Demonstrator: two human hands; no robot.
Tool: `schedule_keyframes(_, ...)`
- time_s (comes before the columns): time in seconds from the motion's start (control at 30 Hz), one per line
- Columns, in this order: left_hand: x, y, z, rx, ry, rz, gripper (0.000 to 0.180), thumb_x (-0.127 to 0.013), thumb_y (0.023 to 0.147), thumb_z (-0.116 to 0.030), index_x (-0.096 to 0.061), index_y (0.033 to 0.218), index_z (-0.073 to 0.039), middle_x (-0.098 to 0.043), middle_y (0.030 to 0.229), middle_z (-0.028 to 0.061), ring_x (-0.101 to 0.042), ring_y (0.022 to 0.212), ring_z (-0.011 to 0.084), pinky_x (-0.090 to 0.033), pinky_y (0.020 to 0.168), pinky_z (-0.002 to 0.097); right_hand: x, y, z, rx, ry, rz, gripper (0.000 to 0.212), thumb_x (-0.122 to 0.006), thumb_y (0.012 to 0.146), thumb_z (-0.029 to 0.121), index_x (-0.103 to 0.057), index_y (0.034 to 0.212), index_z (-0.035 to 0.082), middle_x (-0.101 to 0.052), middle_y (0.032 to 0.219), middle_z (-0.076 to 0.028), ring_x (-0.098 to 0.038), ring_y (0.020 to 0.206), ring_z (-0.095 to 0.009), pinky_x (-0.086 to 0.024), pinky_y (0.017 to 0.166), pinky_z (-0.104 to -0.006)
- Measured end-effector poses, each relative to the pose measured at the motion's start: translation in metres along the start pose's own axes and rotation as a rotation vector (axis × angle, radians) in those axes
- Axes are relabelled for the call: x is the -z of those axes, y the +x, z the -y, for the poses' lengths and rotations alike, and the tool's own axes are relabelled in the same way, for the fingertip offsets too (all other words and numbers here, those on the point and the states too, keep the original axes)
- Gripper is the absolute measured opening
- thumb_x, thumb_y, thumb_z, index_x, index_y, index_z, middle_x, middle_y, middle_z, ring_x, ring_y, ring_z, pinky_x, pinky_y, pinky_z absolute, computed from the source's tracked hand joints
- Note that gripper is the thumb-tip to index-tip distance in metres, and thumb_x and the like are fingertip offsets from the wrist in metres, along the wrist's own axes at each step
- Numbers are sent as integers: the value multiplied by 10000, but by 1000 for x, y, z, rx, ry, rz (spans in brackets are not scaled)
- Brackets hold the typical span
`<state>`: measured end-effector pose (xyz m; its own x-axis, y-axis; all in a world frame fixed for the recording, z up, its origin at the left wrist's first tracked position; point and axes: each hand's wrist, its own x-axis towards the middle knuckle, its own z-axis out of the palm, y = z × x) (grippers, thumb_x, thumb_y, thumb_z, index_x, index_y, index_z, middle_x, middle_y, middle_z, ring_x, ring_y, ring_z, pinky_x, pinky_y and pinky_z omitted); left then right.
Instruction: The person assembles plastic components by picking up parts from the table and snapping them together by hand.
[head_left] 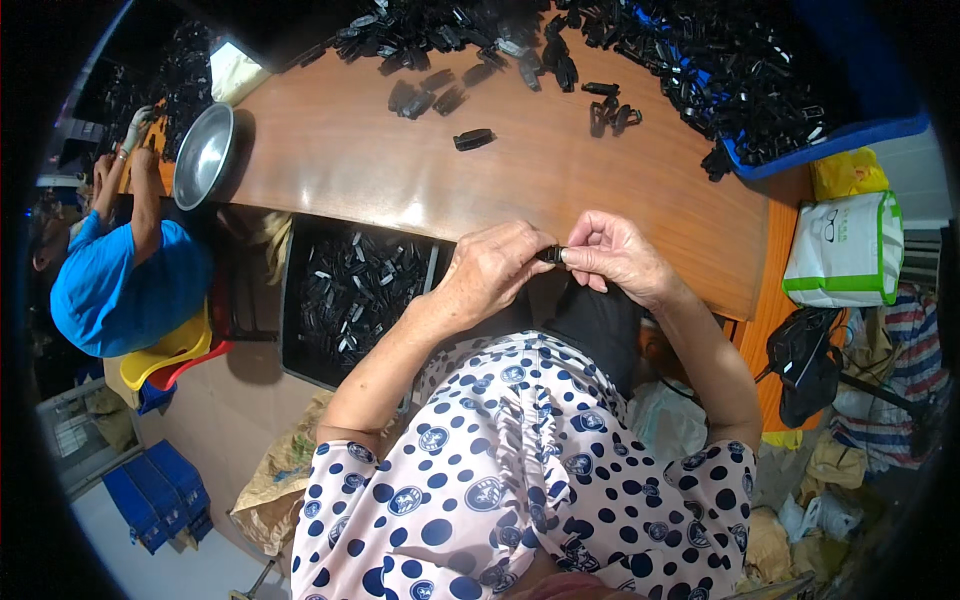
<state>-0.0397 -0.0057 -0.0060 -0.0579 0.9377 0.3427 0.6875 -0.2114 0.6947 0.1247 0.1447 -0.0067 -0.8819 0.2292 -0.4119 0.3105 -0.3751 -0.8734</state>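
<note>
Between my two hands, just off the near edge of the wooden table (350, 160), is a small black plastic piece (549, 254). My left hand (492, 262) pinches its left end, and my right hand (617, 258) grips the other end between thumb and fingers. Fingers cover most of the piece, so its exact kind does not show. A similar black piece (474, 139) lies alone on the tabletop beyond my hands. Farther off, a pile of black plastic pieces (420, 35) spreads along the table's far side.
A black crate (290, 350) full of black pieces stands left of my lap. A blue tray (860, 140) heaped with more is at the far right, near a white-green bag (845, 250). A metal bowl (205, 155) sits at the left; a person in blue (130, 280) works beyond.
</note>
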Motion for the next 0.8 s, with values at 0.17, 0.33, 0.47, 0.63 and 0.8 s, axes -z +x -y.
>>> schedule_keyframes(0.17,-1,1,4,-22,-39,50,228,-673,799,-71,-614,1017,-38,-610,830,107,-609,745,291,-500,660,354,4,2,-11,-58,10,58,180,-671,878,185,-555,927,57,-621,751,-48,-575,592,-97,-417,486,-203)
schedule_keyframes(0.33,-5,7,2,164,-210,102,193,-672,819,-74,-630,1001,-25,-630,902,102,-621,809,253,-497,713,326,6,4,-10,-210,406,72,198,-630,903,133,-495,1026,56,-634,912,-82,-664,737,-161,-522,520,-208)
schedule_keyframes(0.47,-7,18,7,308,-563,-102,198,-692,827,-121,-653,995,-22,-536,1233,147,-510,1136,236,-450,897,334,-7,7,10,-69,391,279,494,-528,949,411,-412,1270,54,-556,1072,-133,-638,880,-209,-505,626,-257)
schedule_keyframes(0.63,-15,17,15,463,-1084,-110,267,-687,855,-202,-662,1069,-44,-455,1361,170,-404,1279,261,-421,966,366,-5,17,8,-41,376,424,432,-386,1014,344,-423,1272,0,-566,1022,-144,-634,833,-208,-514,616,-260)
schedule_keyframes(0.8,-18,11,20,497,-990,-158,321,-658,875,-288,-661,1078,-39,-465,1356,167,-415,1274,235,-365,1020,360,-16,30,6,-131,377,298,341,-430,1008,289,-502,1227,38,-610,890,-78,-602,713,-118,-490,664,-219)
